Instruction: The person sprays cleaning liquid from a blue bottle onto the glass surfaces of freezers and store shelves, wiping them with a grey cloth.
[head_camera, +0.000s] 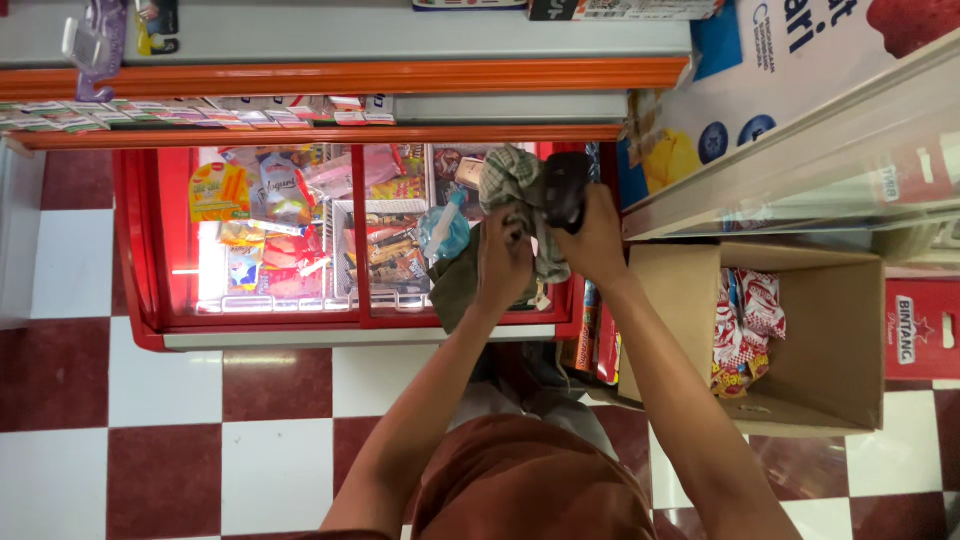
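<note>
My left hand (503, 262) grips a green-and-white checkered cloth (512, 180) held up in front of me. My right hand (592, 240) is closed around a small black object (565, 185) that the cloth partly wraps; what the object is cannot be told. Both hands are close together, almost touching. A dark olive piece of fabric (455, 285) hangs just under my left hand. Behind the hands stands a red chest freezer (140, 250) with sliding glass lids, and colourful packets (265, 200) lie inside it.
A cardboard box (840, 340) with red-and-white snack packs stands at the right beside a glass-fronted cabinet (800, 150). Orange-edged shelving (350, 75) runs along the top. The floor has dark red and white tiles (160, 400).
</note>
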